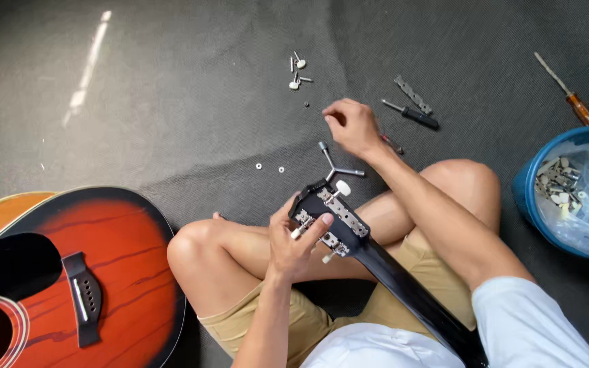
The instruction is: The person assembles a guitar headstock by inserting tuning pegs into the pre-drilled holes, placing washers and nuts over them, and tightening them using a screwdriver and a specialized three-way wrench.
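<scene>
Your left hand steadies the guitar headstock while your right reaches out over the mat.

Your left hand (pixel 294 242) wraps the black headstock (pixel 332 215), thumb and fingers closed on the lower tuner strip; the headstock rests over your crossed legs, neck running back toward your lap. Your right hand (pixel 352 126), beyond the headstock, has its fingertips pinched together, but I cannot tell whether they hold a small part. Keep the left grip firm so the headstock does not roll, I'd say. Just beyond the headstock lies a three-armed wrench (pixel 335 167); farther out lie loose tuner pegs (pixel 296 71) and a black-handled screwdriver (pixel 414 114). To the headstock's right stands a blue basket (pixel 526 197) of spares.
</scene>
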